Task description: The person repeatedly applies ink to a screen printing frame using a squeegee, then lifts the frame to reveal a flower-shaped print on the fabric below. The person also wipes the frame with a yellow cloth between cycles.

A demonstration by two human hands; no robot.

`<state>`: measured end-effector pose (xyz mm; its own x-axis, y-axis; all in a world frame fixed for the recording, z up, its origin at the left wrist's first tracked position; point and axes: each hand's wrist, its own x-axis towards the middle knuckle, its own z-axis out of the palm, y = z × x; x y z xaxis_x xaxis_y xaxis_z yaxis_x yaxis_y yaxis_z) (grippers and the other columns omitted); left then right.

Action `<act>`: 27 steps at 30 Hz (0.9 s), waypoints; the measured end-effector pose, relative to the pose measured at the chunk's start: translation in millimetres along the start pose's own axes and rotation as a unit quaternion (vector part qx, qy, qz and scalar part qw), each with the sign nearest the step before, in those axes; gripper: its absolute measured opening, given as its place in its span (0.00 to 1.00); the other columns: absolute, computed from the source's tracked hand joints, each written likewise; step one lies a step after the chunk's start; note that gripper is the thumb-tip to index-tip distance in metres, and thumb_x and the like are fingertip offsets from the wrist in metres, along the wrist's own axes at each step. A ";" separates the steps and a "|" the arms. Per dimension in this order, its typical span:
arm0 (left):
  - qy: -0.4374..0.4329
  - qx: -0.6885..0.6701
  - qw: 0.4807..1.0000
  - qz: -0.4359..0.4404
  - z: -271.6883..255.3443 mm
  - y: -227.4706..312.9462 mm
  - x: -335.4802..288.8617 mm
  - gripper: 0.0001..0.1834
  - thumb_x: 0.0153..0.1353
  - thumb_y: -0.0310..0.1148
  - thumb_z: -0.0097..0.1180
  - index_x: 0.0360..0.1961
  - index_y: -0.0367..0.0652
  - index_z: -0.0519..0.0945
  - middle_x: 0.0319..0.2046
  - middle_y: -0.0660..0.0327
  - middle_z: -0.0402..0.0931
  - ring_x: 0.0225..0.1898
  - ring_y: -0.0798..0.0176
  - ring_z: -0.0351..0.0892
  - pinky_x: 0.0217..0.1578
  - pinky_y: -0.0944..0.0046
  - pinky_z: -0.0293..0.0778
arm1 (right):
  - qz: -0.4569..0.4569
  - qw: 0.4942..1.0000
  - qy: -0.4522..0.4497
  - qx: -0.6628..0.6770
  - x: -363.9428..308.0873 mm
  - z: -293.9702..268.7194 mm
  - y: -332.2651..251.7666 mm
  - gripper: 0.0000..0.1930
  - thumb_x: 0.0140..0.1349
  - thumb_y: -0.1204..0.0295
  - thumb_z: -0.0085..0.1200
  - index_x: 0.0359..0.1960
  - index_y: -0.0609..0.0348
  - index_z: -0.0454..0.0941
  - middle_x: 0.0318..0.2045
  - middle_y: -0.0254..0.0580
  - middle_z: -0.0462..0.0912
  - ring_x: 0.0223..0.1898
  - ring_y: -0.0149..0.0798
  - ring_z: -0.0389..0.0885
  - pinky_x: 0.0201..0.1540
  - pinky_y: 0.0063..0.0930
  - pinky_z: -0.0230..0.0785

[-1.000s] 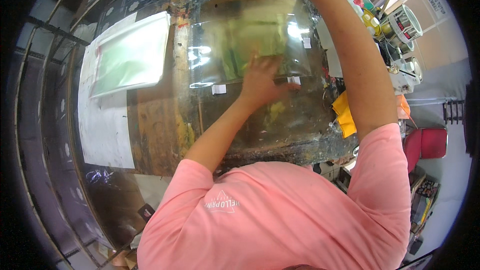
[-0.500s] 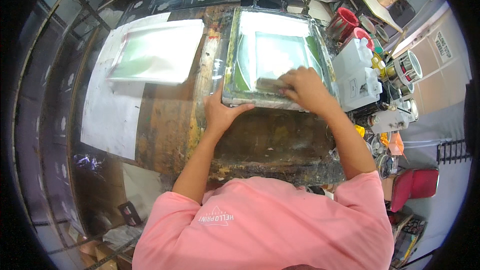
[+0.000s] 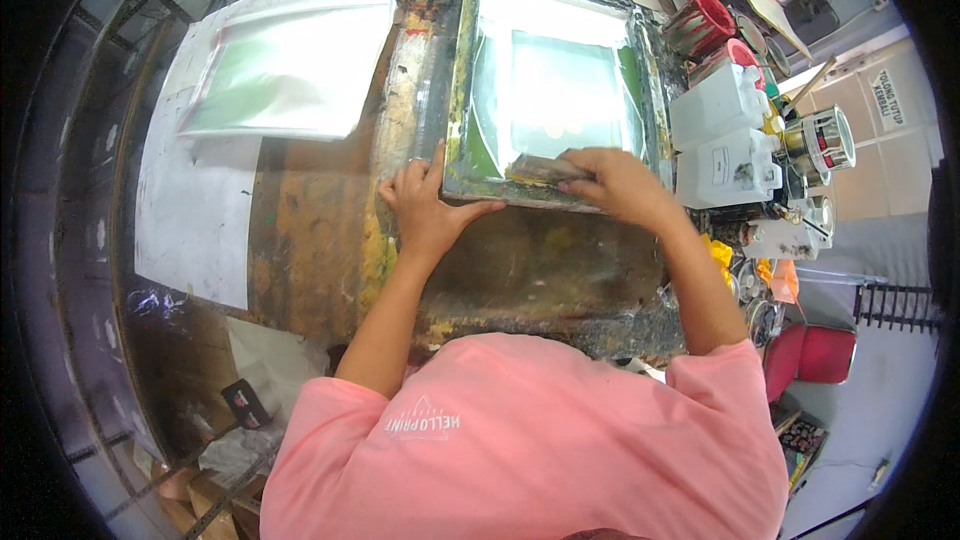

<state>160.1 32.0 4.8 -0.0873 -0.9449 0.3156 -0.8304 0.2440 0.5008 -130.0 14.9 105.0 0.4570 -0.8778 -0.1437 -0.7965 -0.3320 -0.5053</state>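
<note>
A screen-printing frame [image 3: 455, 110] lies on the worktable, its mesh green at the sides with a pale window in the middle. My right hand [image 3: 625, 185] is closed around one end of a squeegee [image 3: 535, 170], which rests on the mesh near the frame's front edge. At the front left corner, my left hand [image 3: 425, 202] is spread, thumb along the front edge and index finger against the left side; its other fingers are on the table. Left of the frame lies a stack of glossy translucent sheets [image 3: 290, 65] on large white paper [image 3: 195, 230].
White plastic jugs [image 3: 720, 175] stand close along the frame's right side, with red pails [image 3: 700, 25] beyond and a metal can [image 3: 825, 140] farther right. The stained worktable [image 3: 310, 230] spreads between the paper and the frame. A red chair [image 3: 825, 355] stands at right.
The squeegee has come slightly nearer the frame's front edge and turned a little with my right hand. My left hand stays at the corner. The view has shifted, so the table sits higher.
</note>
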 end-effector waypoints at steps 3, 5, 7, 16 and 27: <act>-0.015 0.008 1.000 -0.012 -1.0 -2.9 -0.7 0.65 0.31 0.71 0.79 0.71 0.45 0.76 0.41 0.62 0.71 0.50 0.57 0.70 0.58 0.51 0.51 | 0.013 0.989 0.124 -0.076 -12.4 33.2 -18.4 0.19 0.65 0.57 0.64 0.52 0.51 0.84 0.42 0.45 0.86 0.45 0.53 0.84 0.45 0.47 0.78; -0.001 0.000 1.000 0.000 1.5 -5.4 0.4 0.64 0.33 0.73 0.77 0.69 0.43 0.77 0.39 0.62 0.70 0.47 0.56 0.69 0.56 0.50 0.52 | 0.023 0.982 0.142 -0.123 -12.4 50.3 -18.9 0.20 0.63 0.58 0.67 0.53 0.52 0.85 0.44 0.41 0.86 0.46 0.49 0.84 0.45 0.45 0.79; -0.004 -0.003 1.000 0.002 1.2 -5.5 -0.5 0.63 0.34 0.74 0.76 0.67 0.41 0.78 0.38 0.62 0.70 0.46 0.56 0.69 0.55 0.50 0.53 | 0.009 0.975 0.161 -0.154 -9.8 57.9 -12.8 0.22 0.61 0.57 0.68 0.54 0.52 0.86 0.47 0.39 0.86 0.46 0.47 0.84 0.45 0.42 0.80; -0.009 -0.023 1.000 0.010 -0.3 -5.8 0.2 0.64 0.32 0.72 0.77 0.68 0.41 0.78 0.40 0.60 0.72 0.46 0.57 0.70 0.55 0.51 0.54 | -0.020 0.946 0.255 -0.199 119.0 14.2 83.1 0.20 0.65 0.49 0.63 0.49 0.47 0.87 0.41 0.37 0.85 0.42 0.46 0.84 0.41 0.43 0.80; 0.006 -0.106 0.994 -0.001 3.9 -7.1 2.9 0.68 0.32 0.69 0.80 0.72 0.39 0.73 0.32 0.61 0.75 0.41 0.58 0.71 0.55 0.52 0.58 | -0.019 0.968 0.193 -0.160 198.7 -60.9 128.1 0.30 0.67 0.36 0.52 0.48 0.47 0.88 0.41 0.45 0.89 0.45 0.53 0.87 0.49 0.48 0.78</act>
<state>163.6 26.7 -0.9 -0.0784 -0.9429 0.3236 -0.6961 0.2841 0.6593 -165.3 -223.1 63.6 0.3551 -0.9064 0.2288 -0.8922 -0.4017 -0.2066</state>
